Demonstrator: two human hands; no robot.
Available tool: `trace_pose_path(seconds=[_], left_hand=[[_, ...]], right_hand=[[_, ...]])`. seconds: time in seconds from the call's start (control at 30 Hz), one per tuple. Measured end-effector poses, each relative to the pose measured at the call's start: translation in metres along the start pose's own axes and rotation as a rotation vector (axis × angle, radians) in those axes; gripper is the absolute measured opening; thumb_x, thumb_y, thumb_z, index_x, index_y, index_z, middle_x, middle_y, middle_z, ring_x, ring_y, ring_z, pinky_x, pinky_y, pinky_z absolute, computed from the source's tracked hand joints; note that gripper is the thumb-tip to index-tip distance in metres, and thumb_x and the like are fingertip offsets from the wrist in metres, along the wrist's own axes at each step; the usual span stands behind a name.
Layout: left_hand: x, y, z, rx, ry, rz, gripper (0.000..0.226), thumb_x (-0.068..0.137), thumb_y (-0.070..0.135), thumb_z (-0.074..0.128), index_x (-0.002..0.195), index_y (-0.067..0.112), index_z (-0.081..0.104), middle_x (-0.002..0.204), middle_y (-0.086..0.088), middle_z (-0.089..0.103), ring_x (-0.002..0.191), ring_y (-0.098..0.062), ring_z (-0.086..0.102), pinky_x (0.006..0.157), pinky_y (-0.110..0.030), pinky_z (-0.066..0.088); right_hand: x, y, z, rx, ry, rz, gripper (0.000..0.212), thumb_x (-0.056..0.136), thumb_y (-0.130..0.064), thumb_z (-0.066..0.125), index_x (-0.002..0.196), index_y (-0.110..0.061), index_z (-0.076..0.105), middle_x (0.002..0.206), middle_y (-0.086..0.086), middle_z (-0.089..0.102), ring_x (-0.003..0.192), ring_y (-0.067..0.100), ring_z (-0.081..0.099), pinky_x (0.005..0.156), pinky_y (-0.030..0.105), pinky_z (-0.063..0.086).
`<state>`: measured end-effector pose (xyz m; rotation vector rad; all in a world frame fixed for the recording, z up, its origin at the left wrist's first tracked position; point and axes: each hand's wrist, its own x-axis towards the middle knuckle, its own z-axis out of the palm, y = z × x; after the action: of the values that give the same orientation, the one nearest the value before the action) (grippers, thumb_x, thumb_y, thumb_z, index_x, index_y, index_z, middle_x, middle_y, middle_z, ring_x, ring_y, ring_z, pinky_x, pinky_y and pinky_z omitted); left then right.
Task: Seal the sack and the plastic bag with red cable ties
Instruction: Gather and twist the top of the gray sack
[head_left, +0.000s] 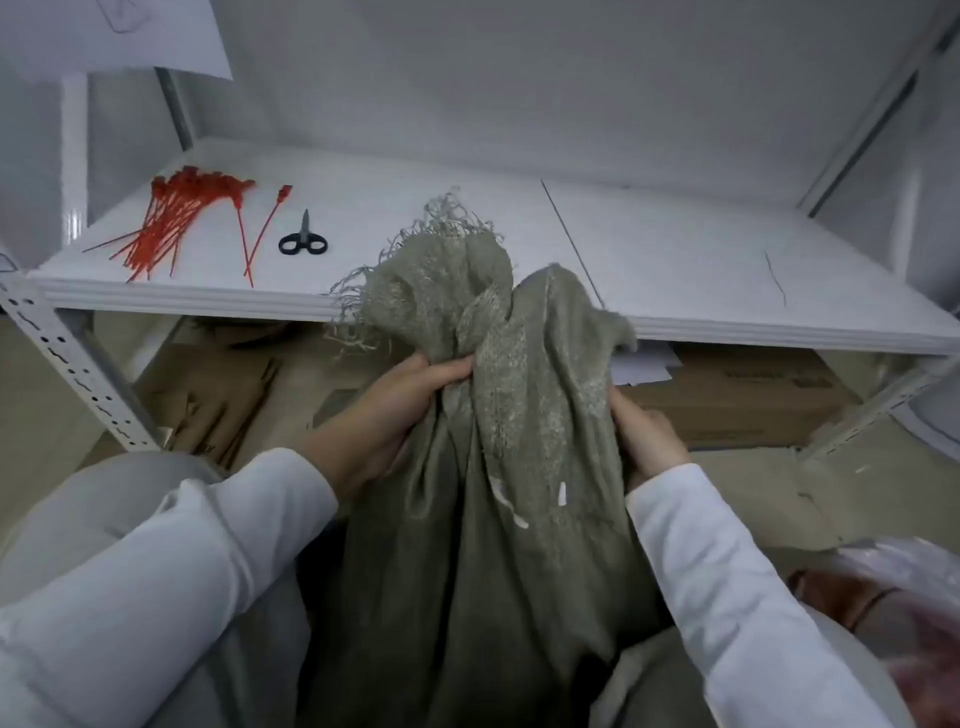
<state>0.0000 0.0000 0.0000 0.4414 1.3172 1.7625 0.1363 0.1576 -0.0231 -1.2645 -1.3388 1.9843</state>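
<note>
A grey-green woven sack (498, 545) stands between my knees, its frayed mouth bunched up in front of the shelf edge. My left hand (395, 415) grips the gathered neck from the left, fingers curled into the cloth. My right hand (649, 441) holds the neck's right side, partly hidden behind the fabric. A bundle of red cable ties (176, 223) lies on the white shelf at the far left, with two loose ties beside it. A clear plastic bag (898, 613) with reddish-brown contents shows at the lower right corner.
Black-handled scissors (303, 241) lie on the white shelf (675, 260) right of the ties. Cardboard boxes (743, 400) sit under the shelf. A perforated metal upright (72, 369) stands at the left. A thin dark wire lies across the shelf.
</note>
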Motion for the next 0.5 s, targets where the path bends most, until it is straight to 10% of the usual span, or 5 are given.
trace_pose_path(seconds=[0.07,0.23,0.4,0.5], left_hand=[[0.0,0.002,0.001,0.002,0.007,-0.001,0.015,0.093,0.011,0.053,0.099,0.015,0.066,0.087,0.001,0.076,0.078,-0.012,0.072,0.069,-0.022,0.058],[0.002,0.004,0.001,-0.001,0.064,-0.042,0.02,0.091,0.015,0.054,0.104,0.008,0.068,0.086,-0.006,0.075,0.076,-0.017,0.072,0.065,-0.024,0.058],[0.0,0.008,0.0,-0.057,0.039,-0.126,0.042,0.088,0.015,0.041,0.058,0.011,0.07,0.058,-0.006,0.067,0.051,-0.017,0.065,0.048,-0.018,0.051],[-0.007,0.006,0.005,-0.044,-0.056,-0.128,0.039,0.09,0.017,0.043,0.068,0.01,0.074,0.066,-0.006,0.071,0.057,-0.017,0.068,0.05,-0.018,0.053]], right_hand=[[-0.002,0.004,0.002,0.092,-0.104,0.086,0.115,0.038,-0.044,0.094,0.135,-0.003,0.048,0.104,0.019,0.071,0.09,0.033,0.071,0.076,0.045,0.058],[-0.009,-0.006,0.004,0.093,-0.158,-0.238,0.028,0.082,-0.001,0.068,0.108,-0.008,0.063,0.079,0.01,0.073,0.071,0.023,0.071,0.059,0.032,0.057],[-0.017,-0.031,-0.006,0.066,-0.072,-0.807,0.065,0.072,0.004,0.068,0.132,-0.004,0.045,0.124,0.017,0.062,0.116,0.029,0.06,0.101,0.043,0.047],[-0.023,-0.04,-0.01,0.068,-0.099,-0.935,0.079,0.074,0.011,0.063,0.143,0.007,0.025,0.14,0.023,0.046,0.131,0.032,0.045,0.111,0.041,0.037]])
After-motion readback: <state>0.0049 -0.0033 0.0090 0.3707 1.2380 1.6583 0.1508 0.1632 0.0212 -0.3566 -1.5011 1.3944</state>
